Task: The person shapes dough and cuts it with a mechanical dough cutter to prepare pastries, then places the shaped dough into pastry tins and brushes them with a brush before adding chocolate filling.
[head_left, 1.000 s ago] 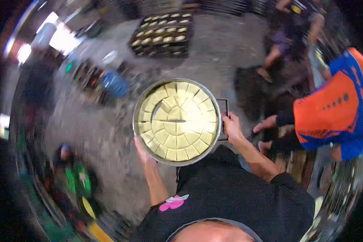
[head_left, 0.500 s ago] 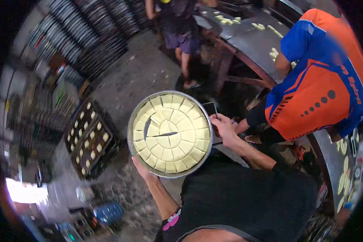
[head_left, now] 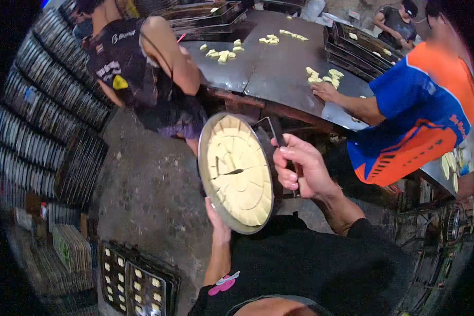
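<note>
My left hand (head_left: 216, 221) grips the lower left side of a round metal pan (head_left: 204, 174), its fingers mostly hidden behind it. Pale dough (head_left: 239, 195) fills the pan, cut into rings of small wedges and blocks, with a dark gap near the middle. The pan is tilted up on edge. In my right hand (head_left: 305, 166), just right of the rim, is a black-handled tool (head_left: 280, 139) with a thin, angular metal edge that points toward the pan. The fingers are wrapped round its handle.
A metal worktable (head_left: 279, 68) with dough pieces (head_left: 224, 55) stands ahead. One person (head_left: 137, 68) is at left, another in orange and blue (head_left: 411, 142) at right, hand on dough. A third person (head_left: 397, 23) is farther back. Stacked trays (head_left: 42, 126) line the left; filled baking trays (head_left: 137, 284) lie below.
My view has swung right and up toward the table. The pan has tipped from nearly flat to steep, and my right hand has lifted the tool higher beside it.
</note>
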Available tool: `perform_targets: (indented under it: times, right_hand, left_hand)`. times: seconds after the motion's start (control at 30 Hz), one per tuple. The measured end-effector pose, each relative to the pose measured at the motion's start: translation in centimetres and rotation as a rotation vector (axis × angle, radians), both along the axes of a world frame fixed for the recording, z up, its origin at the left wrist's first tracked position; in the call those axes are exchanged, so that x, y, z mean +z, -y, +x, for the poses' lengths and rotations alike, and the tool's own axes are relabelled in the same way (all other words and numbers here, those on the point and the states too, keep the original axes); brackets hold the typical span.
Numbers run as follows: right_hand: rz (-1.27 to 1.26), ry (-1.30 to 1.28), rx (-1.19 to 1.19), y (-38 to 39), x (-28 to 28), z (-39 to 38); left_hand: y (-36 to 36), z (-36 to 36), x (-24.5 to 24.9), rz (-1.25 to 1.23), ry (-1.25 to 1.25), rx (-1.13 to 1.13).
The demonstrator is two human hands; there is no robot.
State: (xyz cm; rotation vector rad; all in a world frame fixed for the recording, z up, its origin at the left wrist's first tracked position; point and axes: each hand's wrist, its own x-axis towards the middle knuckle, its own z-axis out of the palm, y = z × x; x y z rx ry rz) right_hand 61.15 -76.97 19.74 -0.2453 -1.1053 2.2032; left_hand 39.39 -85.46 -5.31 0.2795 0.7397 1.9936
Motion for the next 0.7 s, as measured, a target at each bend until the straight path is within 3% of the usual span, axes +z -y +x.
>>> perform_targets:
  times: [0.03,0.13,0.2,0.33,0.4,0.53,0.57,0.7]
  right_hand:
    - [0.037,-0.017,-0.025,1.7,0.9,-0.5]
    - [0.075,-0.033,-0.129,6.6,2.7,-1.6]
    - [0.153,-0.062,-0.18,9.5,3.0,-1.7]
    - [0.321,-0.028,-0.398,19.0,4.3,-0.2]
    - [0.375,0.005,-0.486,17.3,3.5,-4.0]
    - [0.539,0.046,-0.598,22.9,3.8,-5.6]
    - [0.578,0.046,-0.615,25.2,3.6,-5.9]
    - [0.597,0.058,-0.596,24.5,3.3,-5.8]
  left_hand:
    - [1.0,0.8,2.9,-0.025,-0.107,-0.028]
    - [0.9,-1.4,1.9,0.195,-0.04,-0.249]
    - [1.9,-2.4,2.5,0.08,-0.039,-0.373]
    - [8.6,-6.2,-1.5,-0.238,-0.663,-0.4]
    - [8.0,-11.2,-6.4,-0.358,-0.805,-0.397]
    - [21.2,-18.4,-19.9,-0.253,-1.122,-0.249]
    - [27.9,-17.1,-19.1,-0.544,-0.979,-0.187]
    - [46.2,-15.8,-26.3,-0.796,-0.815,-0.175]
